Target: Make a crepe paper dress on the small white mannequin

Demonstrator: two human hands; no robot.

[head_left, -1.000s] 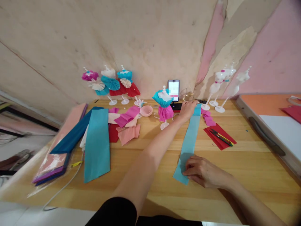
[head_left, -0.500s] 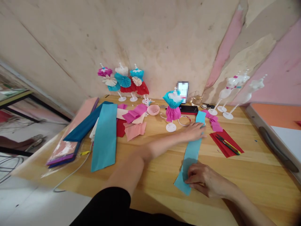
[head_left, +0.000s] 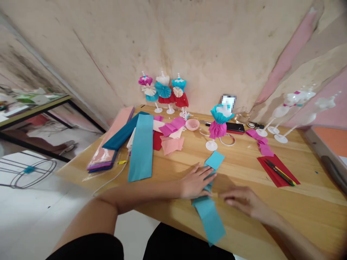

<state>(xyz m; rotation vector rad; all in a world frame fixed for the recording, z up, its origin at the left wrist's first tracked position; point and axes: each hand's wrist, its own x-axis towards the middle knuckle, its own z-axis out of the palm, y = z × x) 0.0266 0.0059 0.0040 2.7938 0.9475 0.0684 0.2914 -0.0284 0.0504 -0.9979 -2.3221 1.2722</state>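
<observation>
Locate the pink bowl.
In the head view, the pink bowl sits at the table's back edge, right of the magenta crepe paper, left of the small dress form.

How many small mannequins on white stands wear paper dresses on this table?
4. Three stand in a row at the far edge of the light wooden table: the magenta-topped mannequin, the white-topped mannequin, the teal-topped mannequin. The teal-and-magenta mannequin stands apart, rightward. None seems hidden.

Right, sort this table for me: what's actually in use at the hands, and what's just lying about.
In use:
left hand, pressing on the strip
light blue crepe paper strip
right hand, beside the strip

Lying about:
wide blue crepe paper sheet
pink bowl
black phone
paper-dressed mannequin stand
red paper sheet
</observation>
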